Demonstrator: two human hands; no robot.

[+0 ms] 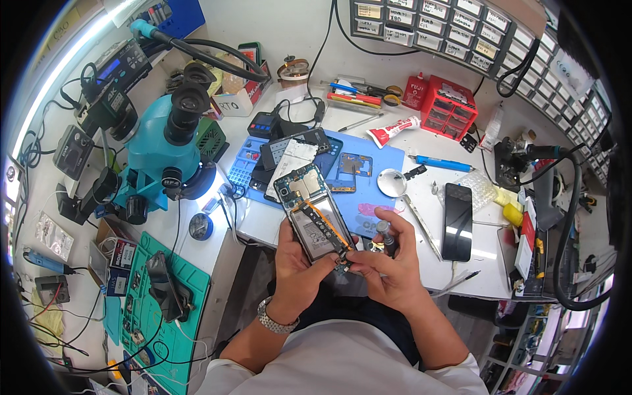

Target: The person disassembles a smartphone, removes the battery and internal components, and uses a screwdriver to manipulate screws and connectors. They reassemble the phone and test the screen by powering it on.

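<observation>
My left hand (295,268) grips an opened phone (316,214) by its lower left side, the wrist wearing a metal watch. The phone's back is off, showing the circuit board, the battery and an orange flex cable (324,222) running down its length. At the lower end, the thumb and a finger of my right hand (394,266) press on the phone near the cable's end. A grey cylindrical thing (384,230) shows among the right hand's raised fingers; its kind is unclear. Behind the phone, a blue mat (385,157) bears several phone parts.
A teal microscope (161,141) stands at the left, beside a green mat (197,280). To the right lie a black phone (457,220), a blue pen-like tool (442,163) and a round dish (392,182). A red drawer box (449,108) and a tube (395,130) stand farther back.
</observation>
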